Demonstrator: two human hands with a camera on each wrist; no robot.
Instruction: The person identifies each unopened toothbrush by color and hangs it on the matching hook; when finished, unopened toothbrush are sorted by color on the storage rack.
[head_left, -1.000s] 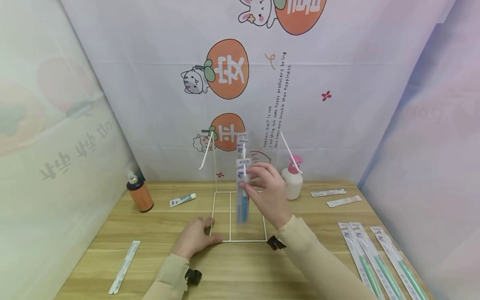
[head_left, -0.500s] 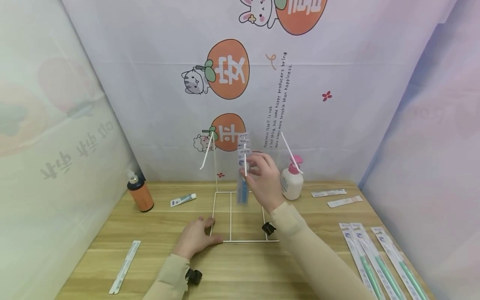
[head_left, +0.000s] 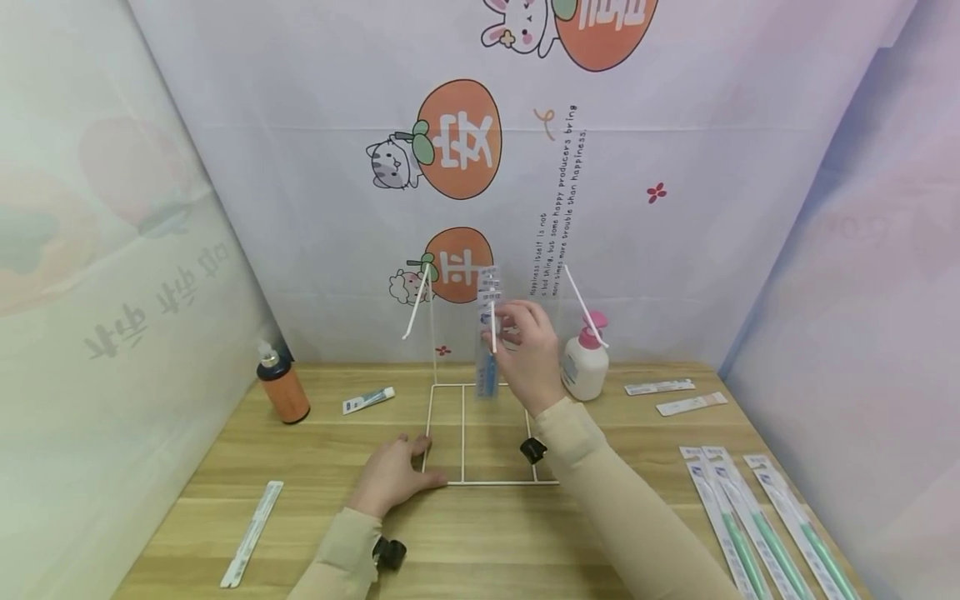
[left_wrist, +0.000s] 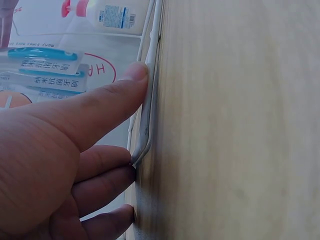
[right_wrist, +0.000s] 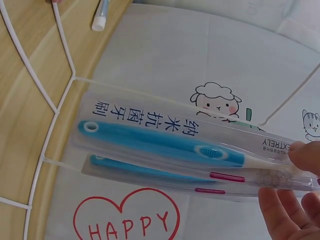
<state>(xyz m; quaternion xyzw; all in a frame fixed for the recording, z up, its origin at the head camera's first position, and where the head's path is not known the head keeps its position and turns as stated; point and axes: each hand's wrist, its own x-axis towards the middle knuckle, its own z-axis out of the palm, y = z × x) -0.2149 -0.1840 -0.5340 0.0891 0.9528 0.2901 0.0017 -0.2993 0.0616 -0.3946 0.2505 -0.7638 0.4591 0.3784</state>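
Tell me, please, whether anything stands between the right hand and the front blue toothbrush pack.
Nothing visible does: the right hand pinches the front blue toothbrush pack near its upper end. Another pack is behind it, not between them.

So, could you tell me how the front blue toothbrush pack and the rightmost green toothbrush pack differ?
Colour: the blue pack has a blue handle; the rightmost green pack has a green one. Pose: the blue pack is upright, handle end down; the green pack lies flat on the table. State: the right hand pinches the blue pack; no hand touches the green pack. Both are toothbrushes in long, clear packaging.
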